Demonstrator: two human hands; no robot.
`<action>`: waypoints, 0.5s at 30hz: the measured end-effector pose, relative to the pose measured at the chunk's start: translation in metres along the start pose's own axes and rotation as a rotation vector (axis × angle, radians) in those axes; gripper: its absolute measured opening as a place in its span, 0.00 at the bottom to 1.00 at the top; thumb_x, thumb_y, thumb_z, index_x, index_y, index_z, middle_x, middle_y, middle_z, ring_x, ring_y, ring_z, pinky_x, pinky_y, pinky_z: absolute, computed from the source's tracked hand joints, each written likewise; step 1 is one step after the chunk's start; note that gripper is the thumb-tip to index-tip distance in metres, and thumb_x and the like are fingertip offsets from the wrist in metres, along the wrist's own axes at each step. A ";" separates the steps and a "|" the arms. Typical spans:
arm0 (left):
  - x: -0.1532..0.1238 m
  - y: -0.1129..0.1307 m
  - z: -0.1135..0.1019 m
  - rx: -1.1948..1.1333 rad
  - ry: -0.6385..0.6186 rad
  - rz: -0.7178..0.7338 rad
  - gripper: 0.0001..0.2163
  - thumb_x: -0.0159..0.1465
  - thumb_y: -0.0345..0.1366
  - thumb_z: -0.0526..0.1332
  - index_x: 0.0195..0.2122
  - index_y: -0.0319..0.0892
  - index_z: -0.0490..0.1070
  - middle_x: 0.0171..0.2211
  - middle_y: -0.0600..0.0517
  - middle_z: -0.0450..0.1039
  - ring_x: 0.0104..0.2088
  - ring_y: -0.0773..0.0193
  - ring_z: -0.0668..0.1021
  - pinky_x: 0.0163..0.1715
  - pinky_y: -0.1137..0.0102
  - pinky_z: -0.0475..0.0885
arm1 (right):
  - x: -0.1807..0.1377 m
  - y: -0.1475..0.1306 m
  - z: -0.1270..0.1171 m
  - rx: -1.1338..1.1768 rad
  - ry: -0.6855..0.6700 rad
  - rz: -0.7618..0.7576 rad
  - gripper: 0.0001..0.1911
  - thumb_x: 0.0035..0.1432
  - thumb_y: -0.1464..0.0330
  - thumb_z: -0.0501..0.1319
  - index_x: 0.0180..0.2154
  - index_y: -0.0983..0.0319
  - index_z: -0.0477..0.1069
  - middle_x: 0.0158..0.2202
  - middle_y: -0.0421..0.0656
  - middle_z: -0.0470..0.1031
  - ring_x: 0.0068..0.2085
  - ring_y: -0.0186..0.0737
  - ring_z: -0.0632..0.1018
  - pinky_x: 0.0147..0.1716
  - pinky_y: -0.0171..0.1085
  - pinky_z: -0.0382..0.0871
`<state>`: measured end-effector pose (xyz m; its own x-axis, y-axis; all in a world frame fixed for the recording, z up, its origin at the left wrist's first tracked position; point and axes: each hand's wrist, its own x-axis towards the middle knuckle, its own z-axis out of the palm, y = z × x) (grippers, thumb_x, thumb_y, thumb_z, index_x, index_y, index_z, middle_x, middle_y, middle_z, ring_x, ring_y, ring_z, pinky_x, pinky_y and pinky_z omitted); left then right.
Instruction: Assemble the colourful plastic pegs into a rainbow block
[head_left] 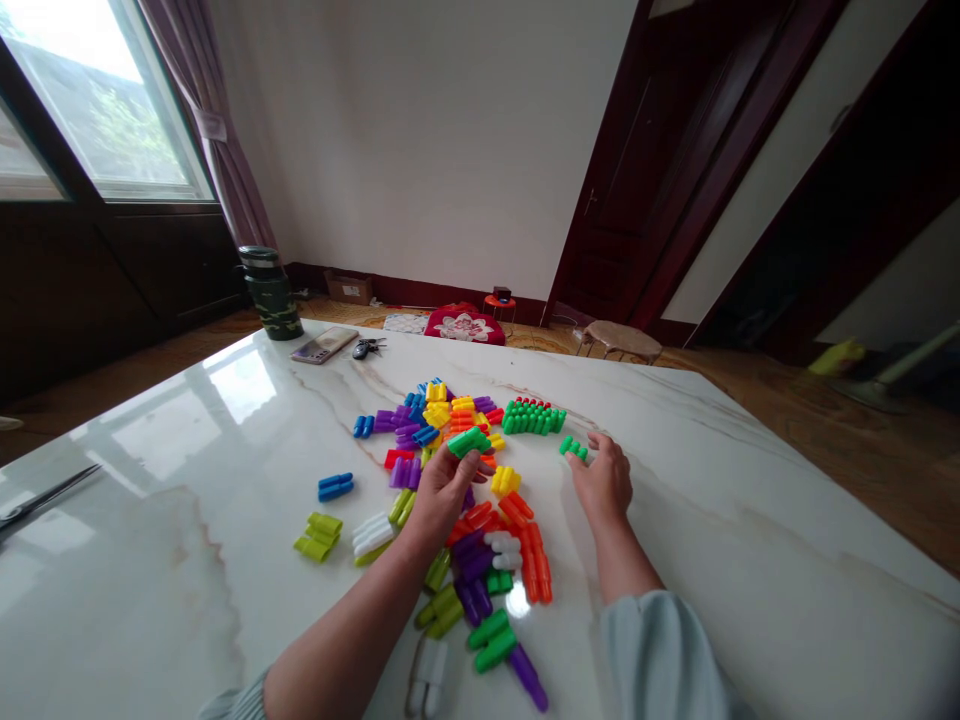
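Observation:
My left hand point(444, 492) pinches a green bullet-shaped plastic building block point(468, 442) above the pile. To the right, my right hand point(606, 482) has thumb and fingers closed at the near end of another green building block point(572, 447), low over the table. Beyond it stands a row of joined green blocks point(534, 418) with red tips along the back. Between and below my hands spread loose building blocks in several colours, among them yellow blocks point(505, 481), orange blocks point(534, 560), purple blocks point(472, 555) and white blocks point(370, 536). My left forearm hides part of the pile.
The white marble-patterned table point(187, 540) holds a camouflage flask point(273, 300), a phone point(324, 345) and keys point(366, 348) at the back left. Scissors point(45, 498) lie at the left edge. A round stool point(621, 340) stands behind the table.

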<state>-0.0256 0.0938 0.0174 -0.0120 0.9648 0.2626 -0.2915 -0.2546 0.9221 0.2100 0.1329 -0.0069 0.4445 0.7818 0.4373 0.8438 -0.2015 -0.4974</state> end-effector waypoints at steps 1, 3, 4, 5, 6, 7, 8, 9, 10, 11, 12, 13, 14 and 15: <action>0.000 0.000 0.000 -0.001 -0.002 0.003 0.17 0.59 0.48 0.64 0.39 0.39 0.72 0.31 0.48 0.77 0.29 0.64 0.78 0.32 0.68 0.73 | 0.001 0.001 0.000 0.023 -0.025 0.031 0.18 0.52 0.67 0.60 0.46 0.59 0.72 0.45 0.47 0.75 0.42 0.46 0.73 0.36 0.39 0.63; 0.000 -0.001 -0.001 -0.002 -0.004 0.008 0.16 0.59 0.48 0.64 0.38 0.39 0.71 0.32 0.48 0.77 0.29 0.64 0.78 0.31 0.68 0.73 | 0.004 0.005 0.002 0.078 -0.053 0.057 0.14 0.52 0.67 0.58 0.41 0.59 0.75 0.39 0.46 0.75 0.36 0.43 0.73 0.33 0.38 0.62; 0.000 -0.001 -0.001 -0.001 -0.003 0.009 0.16 0.59 0.48 0.64 0.38 0.38 0.71 0.32 0.48 0.77 0.28 0.64 0.78 0.31 0.69 0.73 | 0.007 0.007 0.004 0.106 -0.046 0.054 0.13 0.52 0.67 0.58 0.39 0.60 0.75 0.37 0.46 0.75 0.34 0.43 0.73 0.33 0.39 0.63; 0.000 -0.002 -0.001 0.001 -0.003 0.008 0.16 0.60 0.48 0.64 0.38 0.38 0.71 0.32 0.48 0.77 0.28 0.65 0.77 0.31 0.69 0.73 | 0.009 0.008 0.007 0.137 -0.029 0.043 0.13 0.51 0.68 0.57 0.39 0.61 0.76 0.36 0.47 0.75 0.33 0.43 0.73 0.34 0.39 0.63; 0.001 -0.002 -0.001 0.003 -0.003 0.007 0.16 0.60 0.48 0.64 0.38 0.38 0.71 0.32 0.48 0.77 0.28 0.65 0.77 0.31 0.69 0.73 | 0.011 0.009 0.010 0.172 -0.011 0.026 0.15 0.50 0.69 0.56 0.39 0.62 0.76 0.36 0.47 0.75 0.33 0.43 0.73 0.35 0.40 0.64; 0.001 -0.003 -0.001 0.005 -0.003 0.006 0.16 0.60 0.48 0.64 0.38 0.38 0.71 0.31 0.48 0.77 0.28 0.65 0.77 0.31 0.69 0.73 | 0.013 0.009 0.013 0.211 0.004 0.006 0.16 0.50 0.70 0.55 0.40 0.64 0.76 0.36 0.48 0.75 0.33 0.43 0.73 0.37 0.40 0.65; 0.001 -0.003 -0.001 0.006 -0.006 0.005 0.16 0.60 0.48 0.64 0.39 0.38 0.71 0.31 0.49 0.77 0.28 0.65 0.77 0.31 0.69 0.73 | 0.014 0.009 0.016 0.251 0.016 -0.015 0.18 0.49 0.70 0.55 0.41 0.65 0.76 0.37 0.49 0.75 0.33 0.42 0.74 0.38 0.41 0.66; 0.001 -0.004 -0.002 0.005 -0.009 0.005 0.16 0.60 0.48 0.64 0.39 0.38 0.71 0.30 0.49 0.77 0.28 0.65 0.77 0.31 0.69 0.73 | 0.015 0.008 0.018 0.288 0.028 -0.030 0.20 0.48 0.71 0.54 0.44 0.66 0.75 0.39 0.50 0.75 0.33 0.41 0.74 0.40 0.41 0.66; 0.001 -0.004 -0.002 0.004 -0.013 0.005 0.16 0.60 0.47 0.64 0.39 0.38 0.71 0.29 0.50 0.77 0.28 0.65 0.77 0.31 0.69 0.73 | 0.015 0.007 0.019 0.316 0.048 -0.036 0.22 0.48 0.71 0.54 0.46 0.67 0.73 0.41 0.51 0.75 0.32 0.40 0.74 0.40 0.41 0.66; 0.002 -0.004 -0.002 0.004 -0.017 0.004 0.16 0.60 0.47 0.64 0.39 0.38 0.71 0.28 0.50 0.76 0.28 0.65 0.77 0.31 0.69 0.73 | 0.014 0.006 0.020 0.330 0.077 -0.032 0.23 0.48 0.70 0.55 0.46 0.68 0.72 0.42 0.51 0.74 0.31 0.39 0.73 0.40 0.40 0.67; 0.002 -0.005 -0.002 0.005 -0.020 0.004 0.16 0.60 0.47 0.63 0.40 0.38 0.71 0.28 0.51 0.76 0.28 0.65 0.77 0.32 0.69 0.73 | 0.013 0.005 0.019 0.327 0.109 -0.020 0.22 0.48 0.69 0.55 0.45 0.68 0.72 0.42 0.51 0.74 0.30 0.38 0.73 0.39 0.40 0.67; 0.002 -0.005 -0.003 0.008 -0.023 0.004 0.16 0.61 0.48 0.63 0.40 0.38 0.71 0.27 0.51 0.76 0.28 0.65 0.78 0.32 0.69 0.74 | 0.011 0.004 0.019 0.308 0.132 -0.008 0.19 0.49 0.67 0.55 0.43 0.67 0.73 0.40 0.50 0.74 0.30 0.39 0.72 0.38 0.40 0.66; 0.002 -0.005 -0.003 0.011 -0.025 0.005 0.17 0.61 0.48 0.63 0.40 0.38 0.71 0.27 0.51 0.76 0.28 0.65 0.78 0.32 0.69 0.74 | 0.009 0.003 0.018 0.276 0.139 -0.001 0.16 0.50 0.65 0.56 0.38 0.66 0.73 0.37 0.49 0.74 0.30 0.39 0.72 0.37 0.40 0.66; 0.002 -0.005 -0.003 0.015 -0.026 0.006 0.17 0.61 0.48 0.63 0.41 0.38 0.71 0.28 0.51 0.76 0.28 0.65 0.78 0.32 0.69 0.74 | 0.007 0.003 0.017 0.242 0.128 -0.003 0.14 0.51 0.63 0.56 0.34 0.64 0.74 0.34 0.47 0.74 0.30 0.40 0.72 0.36 0.39 0.65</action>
<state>-0.0271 0.0973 0.0123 0.0111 0.9613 0.2752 -0.2773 -0.2614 0.9245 0.2102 0.1475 -0.0178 0.4894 0.6983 0.5224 0.7556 -0.0404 -0.6538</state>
